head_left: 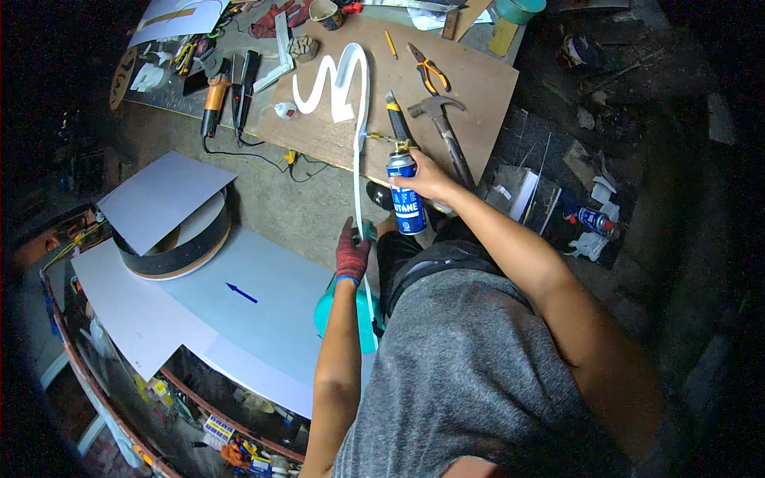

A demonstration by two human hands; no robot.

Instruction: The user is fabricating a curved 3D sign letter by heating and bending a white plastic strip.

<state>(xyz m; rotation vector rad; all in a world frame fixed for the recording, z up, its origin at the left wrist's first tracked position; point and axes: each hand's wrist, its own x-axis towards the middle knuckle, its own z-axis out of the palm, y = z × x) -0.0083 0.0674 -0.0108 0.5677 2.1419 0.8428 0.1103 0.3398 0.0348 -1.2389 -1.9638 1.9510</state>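
Observation:
A long white strip (358,179), bent into waves and an arrow-like end at the far side, runs from the board toward me. My left hand (352,255), in a red knit glove, grips its straight near stretch. My bare right hand (426,177) is closed round a blue butane can (407,203) with a brass torch head (401,146). The torch nozzle points left, its tip close beside the strip, where a faint bluish glow shows. Beyond my right hand, a box cutter (396,117) and a claw hammer (445,127) lie on the wooden board (478,103).
Pliers (429,70), a pencil (391,45) and a small white bottle (284,111) lie on the board. An orange-bodied power tool (213,103) rests left of it. White sheets (263,295) and a round black-sided form (175,251) stand at left. A second blue can (596,221) lies right.

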